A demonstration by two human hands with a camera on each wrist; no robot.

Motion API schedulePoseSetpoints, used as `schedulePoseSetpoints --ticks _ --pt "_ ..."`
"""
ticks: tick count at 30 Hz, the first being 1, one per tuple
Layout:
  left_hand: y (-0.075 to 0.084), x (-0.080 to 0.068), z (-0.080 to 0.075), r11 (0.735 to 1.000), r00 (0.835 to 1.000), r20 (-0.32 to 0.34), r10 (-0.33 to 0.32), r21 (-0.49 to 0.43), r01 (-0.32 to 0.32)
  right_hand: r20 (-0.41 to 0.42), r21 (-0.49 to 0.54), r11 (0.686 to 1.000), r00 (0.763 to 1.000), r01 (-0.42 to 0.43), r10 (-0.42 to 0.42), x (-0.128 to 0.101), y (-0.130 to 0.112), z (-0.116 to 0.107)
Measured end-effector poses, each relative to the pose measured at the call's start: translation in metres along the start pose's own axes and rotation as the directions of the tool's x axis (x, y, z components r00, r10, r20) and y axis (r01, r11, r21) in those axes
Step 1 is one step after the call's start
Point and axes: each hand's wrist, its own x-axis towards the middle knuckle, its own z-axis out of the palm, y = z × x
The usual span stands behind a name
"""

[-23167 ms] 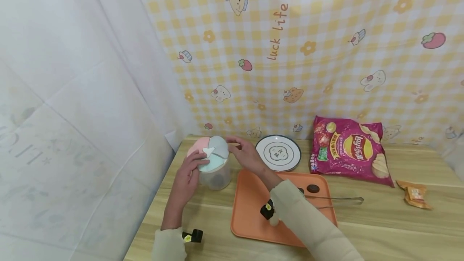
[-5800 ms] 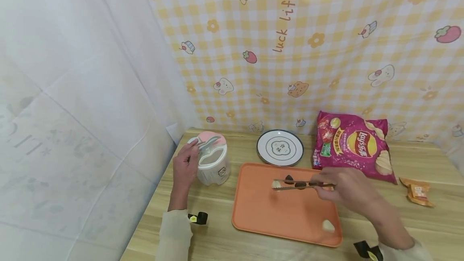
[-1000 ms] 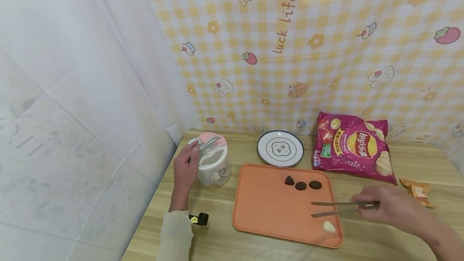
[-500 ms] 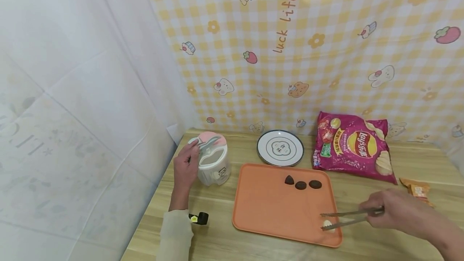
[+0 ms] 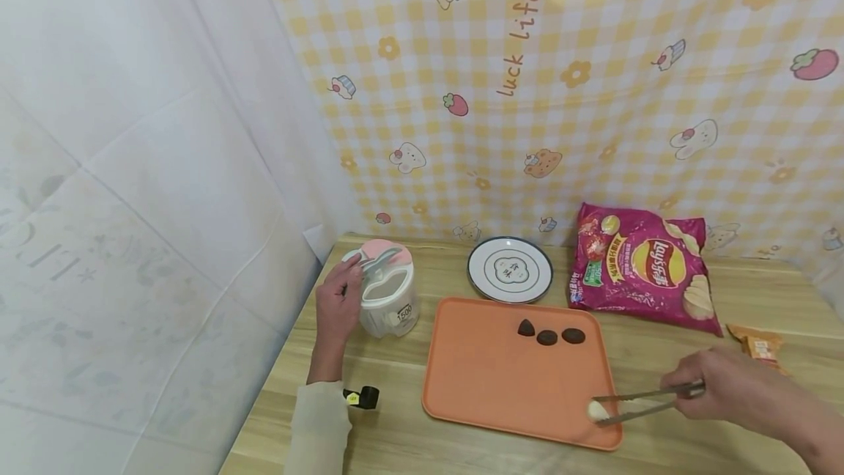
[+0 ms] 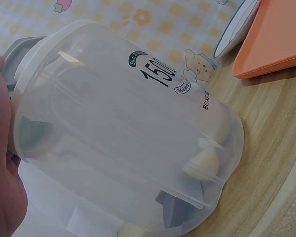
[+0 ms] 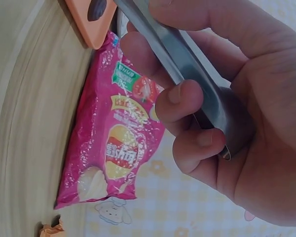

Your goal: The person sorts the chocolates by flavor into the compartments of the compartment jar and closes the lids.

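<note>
Head: tongs (image 5: 649, 393) across tray edge (image 5: 606, 358)

Room over tray (image 5: 491, 380) — jar (image 5: 389, 314) leftward

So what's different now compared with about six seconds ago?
The right hand has moved right and toward the person, with the tongs now at the pale piece in the near right corner of the tray. They have let go of another pale piece they gripped then. The left hand still holds up the container flap; the dark pieces, plate and chip bag stayed put.
</note>
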Motion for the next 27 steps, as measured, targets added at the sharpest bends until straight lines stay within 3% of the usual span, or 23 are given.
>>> schedulePoseSetpoints --ticks 1,7,16,27 --pt "-0.006 -0.001 0.001 1.000 1.000 0.000 0.001 0.004 -0.001 0.000 0.003 1.000 1.000 0.000 0.000 0.000 0.000 0.000" --pt "-0.006 0.000 0.001 1.000 1.000 -0.004 0.012 -0.010 -0.013 -0.014 0.008 1.000 1.000 0.026 -0.026 0.001 0.000 0.001" --pt "-0.004 0.000 0.000 1.000 1.000 -0.007 0.006 0.002 -0.006 -0.078 0.008 0.988 0.985 0.153 -0.152 0.002 0.003 0.006" --pt "-0.006 0.000 0.001 0.999 0.999 -0.016 0.030 -0.014 -0.031 -0.153 -0.072 0.987 0.976 0.146 -0.156 -0.001 0.004 0.014"
